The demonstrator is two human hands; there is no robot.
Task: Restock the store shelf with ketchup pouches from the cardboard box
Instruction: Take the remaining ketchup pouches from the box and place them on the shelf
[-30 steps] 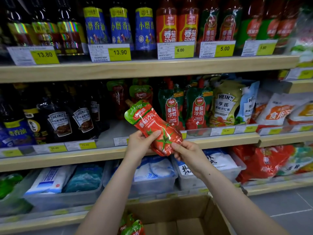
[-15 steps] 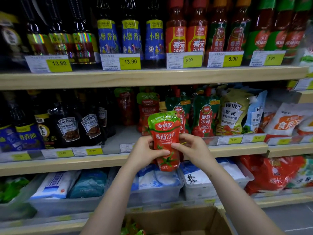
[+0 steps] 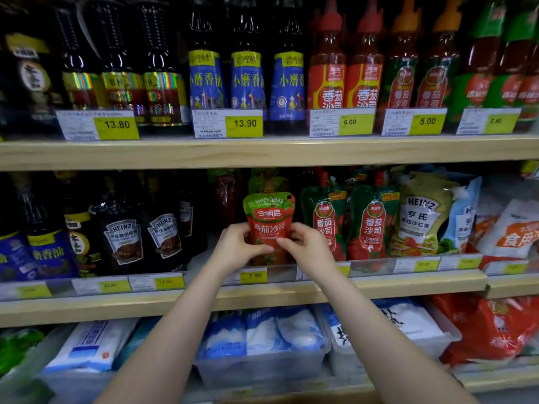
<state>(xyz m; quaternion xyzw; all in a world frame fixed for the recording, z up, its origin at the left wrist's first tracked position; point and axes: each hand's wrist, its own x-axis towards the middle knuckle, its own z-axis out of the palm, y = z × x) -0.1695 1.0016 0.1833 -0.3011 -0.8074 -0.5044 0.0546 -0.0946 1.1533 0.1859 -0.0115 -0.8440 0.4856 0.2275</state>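
A red ketchup pouch (image 3: 269,220) with a green top stands upright at the front of the middle shelf (image 3: 262,295). My left hand (image 3: 237,246) grips its left side and my right hand (image 3: 306,246) its right side, thumbs on its front. Its lower part sits behind the clear shelf rail. More pouches of the same kind (image 3: 267,182) stand behind it in the dark. The cardboard box is out of view except for a brown sliver (image 3: 291,399) at the bottom edge.
Green-and-red spouted ketchup pouches (image 3: 370,223) stand right of my hands, then Heinz salad dressing bags (image 3: 423,214). Dark Heinz sauce bottles (image 3: 125,228) stand to the left, with a gap between. Bottles fill the top shelf; salt bags lie in bins (image 3: 262,360) below.
Both hands turned the pouch from tilted to upright and carried it forward onto the middle shelf. The view rose, so the box dropped out of sight.
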